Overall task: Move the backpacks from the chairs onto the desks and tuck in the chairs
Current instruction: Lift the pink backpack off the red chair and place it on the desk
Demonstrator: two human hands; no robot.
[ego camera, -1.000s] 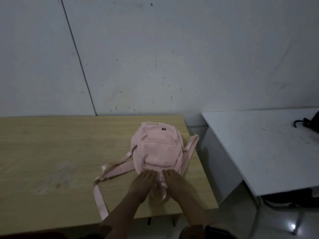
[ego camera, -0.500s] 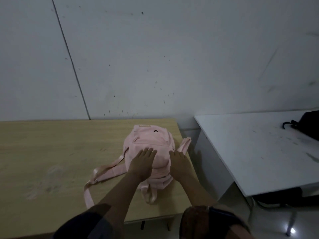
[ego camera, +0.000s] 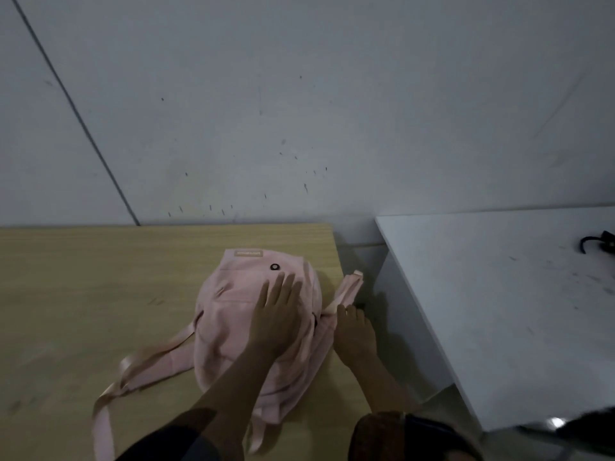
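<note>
A pink backpack [ego camera: 226, 324] lies flat on the wooden desk [ego camera: 83, 301], close to the desk's right edge. My left hand [ego camera: 276, 314] rests palm-down on top of the bag, fingers spread and pointing at the wall. My right hand [ego camera: 354, 331] lies flat at the bag's right side, its fingertips touching the right shoulder strap [ego camera: 346, 291], which reaches the desk's edge. The left strap [ego camera: 143, 367] trails over the desk toward me. No chair is in view.
A white desk [ego camera: 499, 311] stands to the right, separated by a narrow gap. A black backpack [ego camera: 599, 242] lies on it at the frame's right edge. A grey wall [ego camera: 299, 94] runs directly behind both desks.
Both hands slid forward along the pink backpack, from its near end onto its upper half. My right hand moved off the bag's body to the right strap.
</note>
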